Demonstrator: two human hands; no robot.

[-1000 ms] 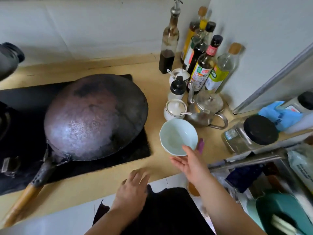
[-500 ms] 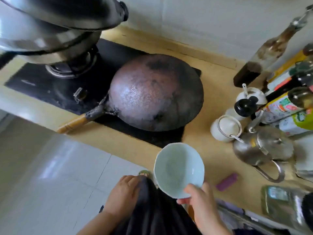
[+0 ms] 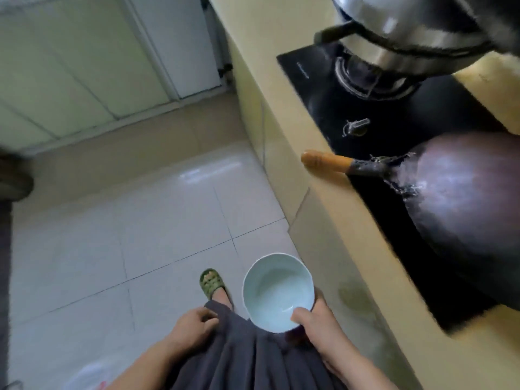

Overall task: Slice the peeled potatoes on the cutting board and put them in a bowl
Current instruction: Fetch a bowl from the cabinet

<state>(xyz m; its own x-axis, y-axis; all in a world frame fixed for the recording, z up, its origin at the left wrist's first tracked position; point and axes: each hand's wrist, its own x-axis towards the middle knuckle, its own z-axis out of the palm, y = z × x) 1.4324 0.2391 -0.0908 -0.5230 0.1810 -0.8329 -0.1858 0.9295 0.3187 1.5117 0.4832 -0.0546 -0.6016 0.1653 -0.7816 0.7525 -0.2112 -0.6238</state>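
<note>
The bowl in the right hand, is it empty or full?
Empty: the bowl shows only its bare pale inside, held by the right hand.

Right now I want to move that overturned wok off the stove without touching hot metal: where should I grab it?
Likely by the wooden handle, coming from the counter's front edge. The wok lies dome-up on the black stove, offering no rim to hold, while the handle pokes out past the stove toward the floor side, bare and free for fingers to wrap around.

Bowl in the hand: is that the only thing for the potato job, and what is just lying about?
For the job:
pale blue bowl, empty, held by the right hand

Just lying about:
upturned wok
steel pot
black hob
green slipper
</note>
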